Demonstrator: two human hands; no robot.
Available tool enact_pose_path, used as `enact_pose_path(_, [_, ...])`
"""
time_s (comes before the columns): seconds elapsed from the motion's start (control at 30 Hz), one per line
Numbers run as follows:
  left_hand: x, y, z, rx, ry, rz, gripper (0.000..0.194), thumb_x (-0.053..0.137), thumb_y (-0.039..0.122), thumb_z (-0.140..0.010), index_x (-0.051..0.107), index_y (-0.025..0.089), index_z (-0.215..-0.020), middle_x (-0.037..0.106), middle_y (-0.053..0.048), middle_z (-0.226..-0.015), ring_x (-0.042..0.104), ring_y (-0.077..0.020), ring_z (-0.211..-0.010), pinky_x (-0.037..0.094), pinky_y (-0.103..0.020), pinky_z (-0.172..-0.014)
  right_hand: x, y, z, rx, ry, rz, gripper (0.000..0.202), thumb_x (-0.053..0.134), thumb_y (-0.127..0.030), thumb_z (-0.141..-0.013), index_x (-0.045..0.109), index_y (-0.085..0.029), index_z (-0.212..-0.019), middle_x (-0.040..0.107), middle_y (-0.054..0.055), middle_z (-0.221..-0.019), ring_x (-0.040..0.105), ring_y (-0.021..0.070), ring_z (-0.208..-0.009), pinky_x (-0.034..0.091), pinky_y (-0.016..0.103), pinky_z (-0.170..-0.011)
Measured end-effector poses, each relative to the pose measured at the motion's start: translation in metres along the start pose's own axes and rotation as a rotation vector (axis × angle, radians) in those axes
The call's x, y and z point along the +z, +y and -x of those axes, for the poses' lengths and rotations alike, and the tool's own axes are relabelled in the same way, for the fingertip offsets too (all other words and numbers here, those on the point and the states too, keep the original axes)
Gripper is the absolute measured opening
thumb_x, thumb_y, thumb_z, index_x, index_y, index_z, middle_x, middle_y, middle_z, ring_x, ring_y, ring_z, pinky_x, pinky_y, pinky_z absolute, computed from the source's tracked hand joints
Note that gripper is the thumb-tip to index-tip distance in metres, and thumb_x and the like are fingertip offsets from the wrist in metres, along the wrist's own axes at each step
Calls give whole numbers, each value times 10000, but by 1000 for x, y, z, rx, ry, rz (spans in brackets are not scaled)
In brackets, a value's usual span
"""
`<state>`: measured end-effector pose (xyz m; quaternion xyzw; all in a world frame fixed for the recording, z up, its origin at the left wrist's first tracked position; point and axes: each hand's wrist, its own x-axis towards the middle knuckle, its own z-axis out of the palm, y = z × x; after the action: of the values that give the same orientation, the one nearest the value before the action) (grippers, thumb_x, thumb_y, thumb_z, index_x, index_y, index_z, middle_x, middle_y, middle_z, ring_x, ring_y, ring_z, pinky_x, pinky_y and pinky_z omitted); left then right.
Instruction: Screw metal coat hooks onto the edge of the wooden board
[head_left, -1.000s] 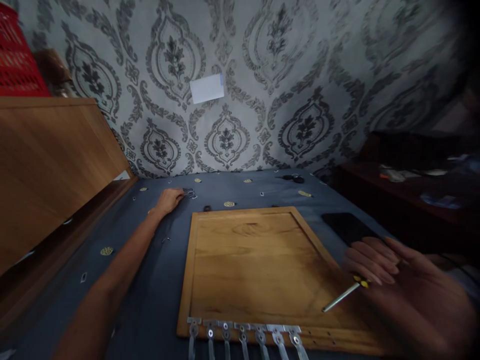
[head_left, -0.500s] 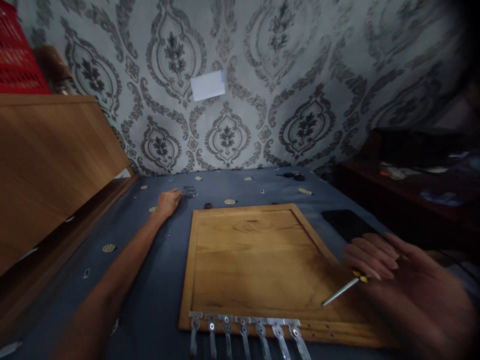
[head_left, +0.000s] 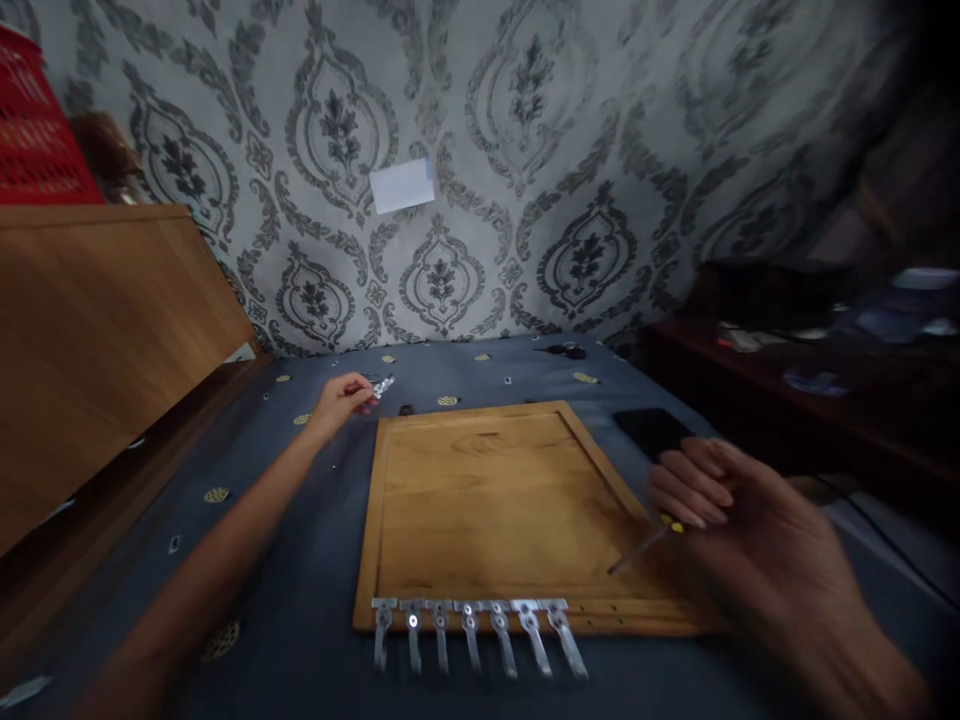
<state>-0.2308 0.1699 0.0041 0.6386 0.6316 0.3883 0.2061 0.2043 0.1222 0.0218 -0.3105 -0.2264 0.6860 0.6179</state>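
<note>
My left hand [head_left: 341, 402], arm stretched out over the bed-like cloth surface, pinches a small shiny metal bracket [head_left: 383, 387] between thumb and fingers. My right hand [head_left: 739, 530] is closed around a screwdriver [head_left: 642, 550]; a yellow bit of its handle shows, and the shaft points down and left over a framed wooden panel [head_left: 480, 500]. Along the panel's front edge sits a row of several T-shaped metal brackets [head_left: 470, 622], their narrow ends overhanging the edge. Screw heads show on some of them. To the right of this row, small dark holes mark the wood.
A black phone [head_left: 651, 432] lies right of the panel, partly behind my right hand. Dark keys or a similar item [head_left: 566, 351] rest near the patterned wall. At left stands a wooden cabinet [head_left: 112, 340] bearing a red basket [head_left: 41, 130]. A dark cluttered table [head_left: 720, 370] is at right.
My left hand has lifted slightly from the cloth, and the shiny bracket now shows in its fingers. The right hand still holds the screwdriver. The whole view has shifted a little.
</note>
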Motion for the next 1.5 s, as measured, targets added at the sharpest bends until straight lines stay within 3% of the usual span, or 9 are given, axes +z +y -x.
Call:
enact_pose_path(0.13, [21, 60, 34, 25, -176, 210, 398, 748, 535, -821, 654, 149, -836, 728, -65, -795, 701, -178, -710, 587, -303, -662, 8, -6, 30, -234, -167, 366, 361, 864, -355, -707, 552, -204, -608, 339, -71, -534, 257, 56, -453, 215, 187, -400])
enact_pose_path(0.23, [41, 110, 61, 10, -373, 306, 354, 830, 457, -726, 671, 157, -826, 718, -32, -741, 672, -147, -659, 570, -277, -666, 15, -8, 63, -475, -262, 856, 96, 802, -267, -795, 747, -213, -852, 572, -17, -666, 480, 90, -589, 366, 208, -527])
enact_pose_path(0.27, [49, 126, 67, 15, -455, 327, 317, 835, 410, -726, 672, 156, -824, 711, -22, -725, 663, -140, -653, 564, -270, -670, 15, -7, 72, -523, -334, 963, 137, 787, -248, -803, 765, -213, -935, 608, -13, -709, 525, 100, -633, 401, 221, -570])
enact_pose_path(0.4, [84, 171, 82, 168, -875, 296, 149, 715, 294, -849, 654, 158, -849, 697, -7, -750, 643, -115, -670, 537, -255, -693, -1, 1, 97, -454, -471, 1185, 268, 691, -245, -908, 732, -205, -1170, 696, -7, -818, 607, 112, -685, 446, 234, -613])
enact_pose_path(0.57, [129, 186, 85, 174, -1155, 297, 126, 706, 263, -824, 662, 145, -837, 666, -4, -723, 611, -108, -650, 492, -234, -642, -32, 11, 119, -400, -421, 1239, 123, 653, -235, -945, 751, -200, -1010, 767, 30, -905, 697, 150, -812, 503, 253, -737])
enact_pose_path(0.7, [149, 181, 81, 88, -1215, 337, 189, 754, 295, -793, 692, 127, -853, 668, -13, -719, 586, -104, -631, 478, -229, -630, -33, 14, 130, -371, -376, 1237, 89, 653, -237, -935, 736, -206, -928, 771, 21, -841, 692, 153, -744, 488, 251, -695])
enact_pose_path(0.93, [161, 170, 84, 13, -1282, 357, 237, 778, 338, -792, 701, 130, -875, 699, -21, -748, 605, -118, -665, 475, -225, -635, -25, 20, 129, -68, -321, 1231, 130, 642, -225, -912, 634, -213, -783, 704, -27, -660, 602, 126, -610, 413, 247, -615])
enact_pose_path(1.2, [159, 151, 87, 75, -1002, 196, 212, 684, 331, -836, 710, 160, -959, 755, -49, -935, 682, -188, -879, 521, -296, -795, -40, 40, 107, 109, -277, 1103, 134, 638, -274, -889, 622, -215, -770, 729, -14, -675, 592, 152, -682, 409, 285, -682])
enact_pose_path(1.5, [148, 150, 103, 91, -951, 144, 202, 617, 335, -872, 729, 175, -924, 764, -26, -907, 679, -191, -838, 505, -291, -744, -37, 43, 104, 162, -324, 1100, 144, 622, -247, -911, 585, -210, -777, 718, -24, -683, 512, 122, -610, 379, 268, -626])
